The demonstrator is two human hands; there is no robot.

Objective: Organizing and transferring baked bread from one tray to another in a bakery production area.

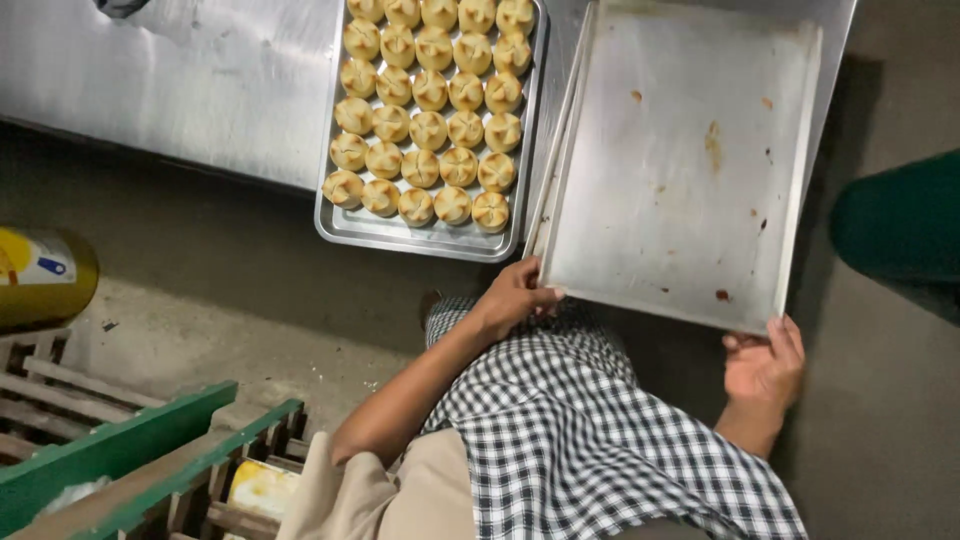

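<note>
Checked cloth (590, 440): black-and-white fabric at the person's waist, closest to cam, bottom centre.
Far left: yellow round container (40, 275) on floor; green-painted wooden crate (130, 455) below it, bottom-left corner.
Steel table (200, 80): bare brushed metal top, upper left.
Full tray (340, 225): shiny rectangular metal tray w/ rows of round golden scored pastries (430, 110), near edge overhanging table.
Left hand (515, 295): fingers curled round near-left corner of empty tray, gripping it.
Empty tray (680, 160): large flat grey metal baking tray, brown baked-on spots, just right of full tray, held tilted at table edge, between both hands.
Right hand (765, 365): under near-right corner, thumb and fingers closed on the rim.
Far right: dark green shape (900, 225), can't tell what.
</note>
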